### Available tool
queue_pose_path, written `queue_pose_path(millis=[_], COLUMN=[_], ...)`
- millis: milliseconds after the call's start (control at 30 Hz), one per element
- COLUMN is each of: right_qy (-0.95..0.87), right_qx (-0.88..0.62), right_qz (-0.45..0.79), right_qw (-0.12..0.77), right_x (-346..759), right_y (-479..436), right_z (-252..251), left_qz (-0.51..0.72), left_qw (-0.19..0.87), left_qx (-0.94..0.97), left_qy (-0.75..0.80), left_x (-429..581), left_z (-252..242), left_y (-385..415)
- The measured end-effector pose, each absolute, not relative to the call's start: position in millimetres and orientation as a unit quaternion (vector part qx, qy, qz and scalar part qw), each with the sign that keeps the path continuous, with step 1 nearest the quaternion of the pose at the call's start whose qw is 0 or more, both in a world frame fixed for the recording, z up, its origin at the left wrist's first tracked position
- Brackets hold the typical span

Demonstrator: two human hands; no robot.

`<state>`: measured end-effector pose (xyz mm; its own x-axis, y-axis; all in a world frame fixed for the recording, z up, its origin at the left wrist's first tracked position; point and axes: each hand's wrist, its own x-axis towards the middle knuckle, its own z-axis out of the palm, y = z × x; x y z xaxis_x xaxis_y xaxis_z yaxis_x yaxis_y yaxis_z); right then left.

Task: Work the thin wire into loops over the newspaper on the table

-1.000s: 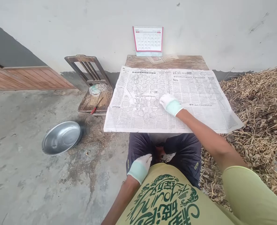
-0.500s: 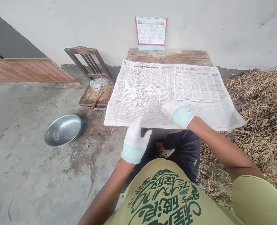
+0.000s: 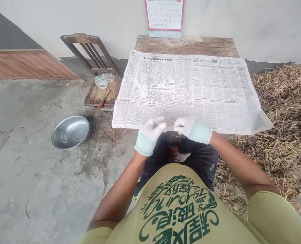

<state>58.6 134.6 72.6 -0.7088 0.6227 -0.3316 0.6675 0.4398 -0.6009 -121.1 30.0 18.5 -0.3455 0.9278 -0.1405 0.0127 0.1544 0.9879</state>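
Note:
Newspaper sheets [image 3: 213,115] cover most of a wooden table, and many thin wire rings [image 3: 155,73] lie on them. Both my hands wear white gloves with pale green cuffs. At the newspaper's near edge, my right hand [image 3: 184,127] pinches a thin wire loop [image 3: 176,134] that hangs below its fingertips. Just to the left, my left hand [image 3: 154,128] faces it with thumb and fingers apart, a small gap from the loop.
Behind the newspaper stand a calendar [image 3: 165,15] and a bare wooden strip of table [image 3: 216,45]. A chair [image 3: 89,91] at left holds a plastic bag [image 3: 104,79] and red-handled tool [image 3: 101,104]. A metal basin [image 3: 71,132] sits on the floor; dry stalks [image 3: 290,108] lie right.
My right hand has come off the newspaper toward me with a wire loop. My left hand has moved up and closer to it. The view has tilted down slightly.

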Motion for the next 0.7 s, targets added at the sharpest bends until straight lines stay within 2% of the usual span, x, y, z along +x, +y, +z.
queue_pose_path(millis=[133,467,600,700], right_qy=[0.835,0.701,0.710,0.759], right_qx=[0.373,0.375,0.389,0.390], right_qz=[-0.405,-0.603,-0.584,-0.517], right_qw=[0.002,-0.064,-0.055,-0.069], right_x=[56.9,63.0,64.8,64.6], right_y=[130.9,133.4,133.0,130.4], right_z=[67.4,50.3,42.1,39.9], left_qz=[0.465,0.510,0.489,0.461], left_qw=[0.527,0.557,0.551,0.530], left_qx=[0.375,0.309,0.303,0.303], left_qy=[0.605,0.579,0.604,0.644], left_x=[-112.0,-105.1,-102.4,-100.4], left_z=[15.7,3.4,11.3,15.3], left_y=[24.7,16.8,10.5,8.7])
